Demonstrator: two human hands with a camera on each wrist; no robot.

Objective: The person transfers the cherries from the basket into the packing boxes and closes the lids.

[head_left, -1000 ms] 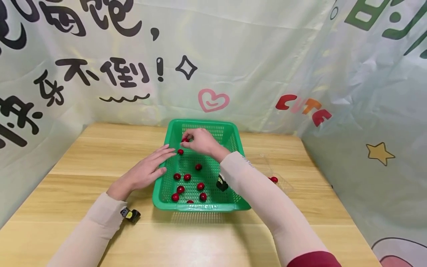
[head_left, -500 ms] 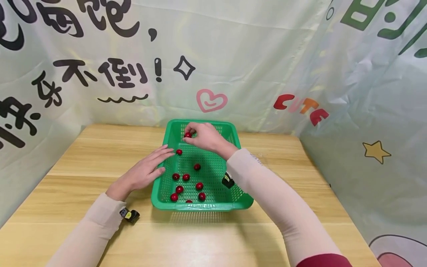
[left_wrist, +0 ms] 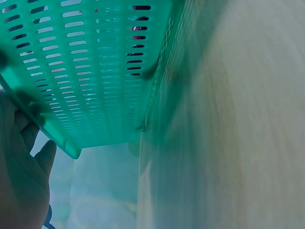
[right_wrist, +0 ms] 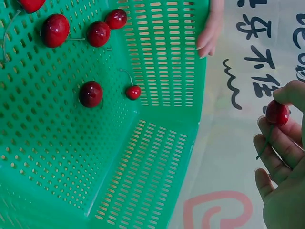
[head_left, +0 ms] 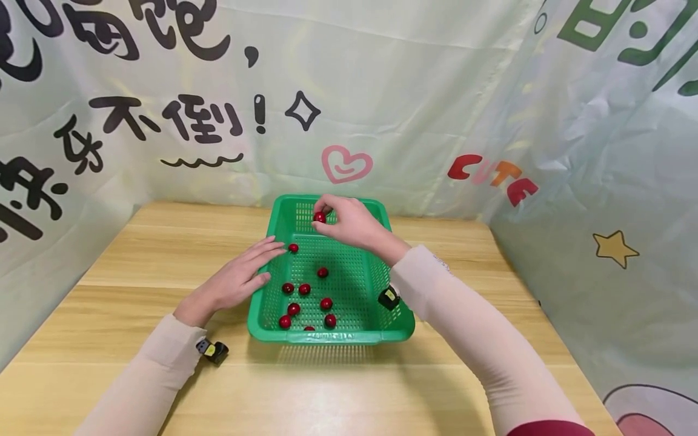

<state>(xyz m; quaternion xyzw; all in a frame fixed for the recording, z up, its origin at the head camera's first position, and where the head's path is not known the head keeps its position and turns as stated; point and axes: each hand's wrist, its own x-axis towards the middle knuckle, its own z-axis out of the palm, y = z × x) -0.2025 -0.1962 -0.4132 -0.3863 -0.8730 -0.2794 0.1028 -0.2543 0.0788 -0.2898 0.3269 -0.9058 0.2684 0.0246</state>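
A green plastic basket [head_left: 349,336] with slotted walls stands on the table, several red cherries [head_left: 326,303] scattered over its floor. Above the basket's far end my right hand [head_left: 354,223] pinches one cherry [right_wrist: 277,113] between thumb and fingers; its green stem hangs down in the right wrist view. My left hand [head_left: 237,275] rests with fairly straight fingers on the basket's left rim. In the left wrist view that hand [left_wrist: 24,167] lies along the rim, outside the slotted wall. A small cherry [head_left: 293,248] lies inside near its fingertips.
The wooden table [head_left: 180,242] reaches back to a printed cloth backdrop [head_left: 409,91] with lettering. Clear plastic [head_left: 440,261] shows partly behind the right sleeve. A small black camera [head_left: 214,351] sits at the left wrist.
My right hand has moved right and slightly up with the cherry, away from the basket's far left corner. The right forearm has shifted right, covering the clear plastic container. My left hand stays put.
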